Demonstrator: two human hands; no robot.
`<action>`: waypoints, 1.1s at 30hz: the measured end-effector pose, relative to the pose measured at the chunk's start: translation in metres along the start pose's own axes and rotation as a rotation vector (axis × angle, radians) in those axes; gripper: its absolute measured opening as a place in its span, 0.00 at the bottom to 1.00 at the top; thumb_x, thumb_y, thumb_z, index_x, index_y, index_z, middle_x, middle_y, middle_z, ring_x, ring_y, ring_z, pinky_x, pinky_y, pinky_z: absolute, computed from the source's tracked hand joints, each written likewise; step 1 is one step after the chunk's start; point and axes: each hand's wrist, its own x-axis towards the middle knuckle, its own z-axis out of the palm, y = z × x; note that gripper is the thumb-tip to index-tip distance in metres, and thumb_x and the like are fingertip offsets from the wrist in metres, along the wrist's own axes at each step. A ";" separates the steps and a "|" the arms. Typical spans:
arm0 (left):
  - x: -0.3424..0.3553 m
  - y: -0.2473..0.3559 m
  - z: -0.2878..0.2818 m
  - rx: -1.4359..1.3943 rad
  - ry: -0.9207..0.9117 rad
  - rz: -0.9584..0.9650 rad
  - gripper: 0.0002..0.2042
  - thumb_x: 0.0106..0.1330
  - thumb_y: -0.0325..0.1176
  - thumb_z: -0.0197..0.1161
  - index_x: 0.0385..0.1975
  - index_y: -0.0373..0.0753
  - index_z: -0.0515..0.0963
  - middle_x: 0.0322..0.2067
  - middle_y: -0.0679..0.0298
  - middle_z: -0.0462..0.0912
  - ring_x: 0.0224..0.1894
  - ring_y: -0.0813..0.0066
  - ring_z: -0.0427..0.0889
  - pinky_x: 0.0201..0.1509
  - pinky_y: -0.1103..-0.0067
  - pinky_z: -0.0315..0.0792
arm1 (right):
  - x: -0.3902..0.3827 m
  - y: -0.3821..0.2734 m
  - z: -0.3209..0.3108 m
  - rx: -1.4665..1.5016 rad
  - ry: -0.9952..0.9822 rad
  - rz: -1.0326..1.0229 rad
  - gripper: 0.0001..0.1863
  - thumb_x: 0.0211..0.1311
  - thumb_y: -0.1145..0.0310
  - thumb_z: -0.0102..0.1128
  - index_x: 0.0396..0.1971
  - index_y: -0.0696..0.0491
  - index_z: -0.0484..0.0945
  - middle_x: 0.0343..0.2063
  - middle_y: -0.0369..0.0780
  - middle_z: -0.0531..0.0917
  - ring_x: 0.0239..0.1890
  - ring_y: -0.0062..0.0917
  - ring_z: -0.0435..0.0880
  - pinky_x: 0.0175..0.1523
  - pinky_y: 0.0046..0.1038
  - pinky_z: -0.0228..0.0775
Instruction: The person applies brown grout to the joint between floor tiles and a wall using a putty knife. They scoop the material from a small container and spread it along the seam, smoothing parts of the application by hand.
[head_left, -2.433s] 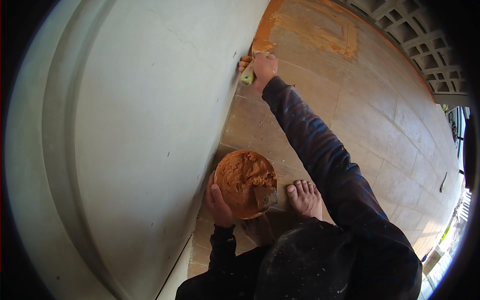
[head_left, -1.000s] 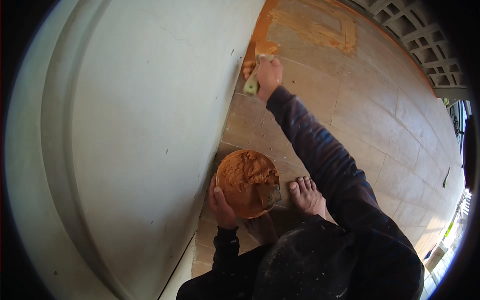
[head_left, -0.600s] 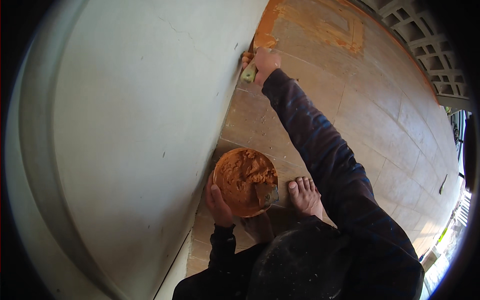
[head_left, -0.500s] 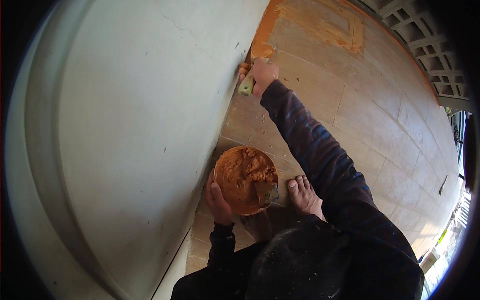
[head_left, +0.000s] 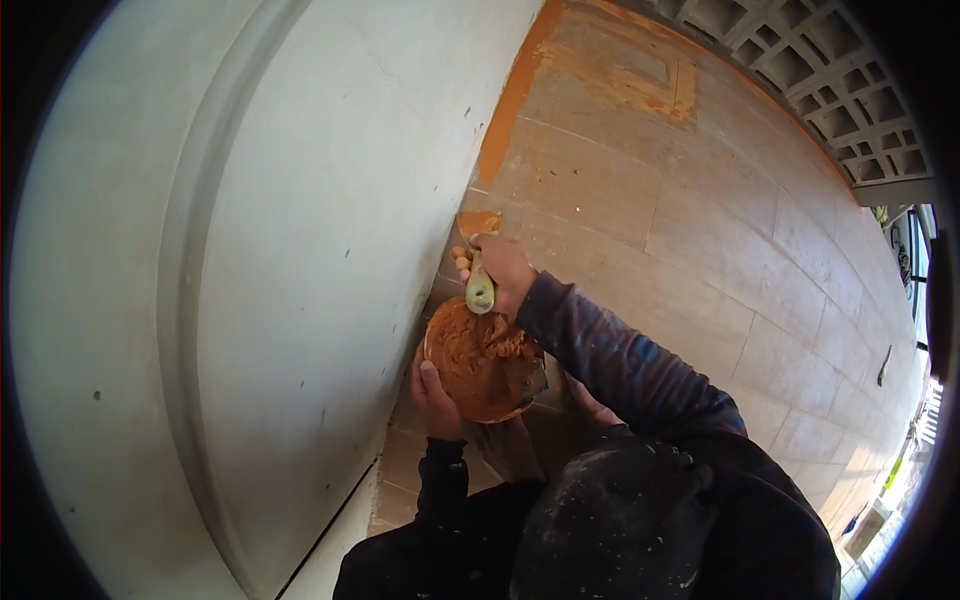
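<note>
My left hand is closed on the left side of a round tub, its thumb over the rim. Thick orange-brown paste fills the tub, and a dark flat blade sticks in it at the right edge. Just beyond the far rim, my right hand grips a putty knife by its pale yellow-green handle. Orange paste coats the knife's blade, which points away from me. An orange strip of paste runs along the floor beside the wall, ending short of the knife.
A white wall rises close on the left. Tan floor tiles spread to the right, with an orange-smeared patch farther off. Pierced blocks stand at the far right. My bare feet are close to the tub.
My right hand has drawn the putty knife back from the far floor strip toward me, to the tub's far rim. My left hand still holds the tub.
</note>
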 end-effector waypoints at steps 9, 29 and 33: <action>0.000 0.003 0.007 -0.066 0.005 0.023 0.23 0.79 0.38 0.43 0.65 0.28 0.66 0.61 0.53 0.74 0.61 0.67 0.74 0.66 0.73 0.68 | -0.046 -0.034 -0.084 -0.458 -0.240 -0.256 0.10 0.76 0.62 0.52 0.41 0.53 0.74 0.27 0.38 0.82 0.23 0.19 0.79 0.28 0.22 0.74; 0.051 0.008 0.005 0.088 -0.118 0.134 0.22 0.80 0.42 0.48 0.58 0.27 0.74 0.52 0.56 0.82 0.54 0.73 0.78 0.62 0.77 0.69 | -0.076 -0.140 -0.149 -1.820 -0.445 -0.371 0.13 0.69 0.64 0.59 0.29 0.57 0.79 0.18 0.39 0.80 0.21 0.24 0.78 0.29 0.30 0.70; 0.038 0.017 0.013 0.161 -0.077 0.169 0.22 0.79 0.41 0.49 0.59 0.27 0.74 0.53 0.55 0.82 0.55 0.73 0.78 0.62 0.76 0.69 | -0.116 -0.125 -0.144 -1.903 -0.419 -0.815 0.06 0.65 0.68 0.60 0.35 0.55 0.81 0.24 0.41 0.82 0.27 0.33 0.82 0.33 0.34 0.72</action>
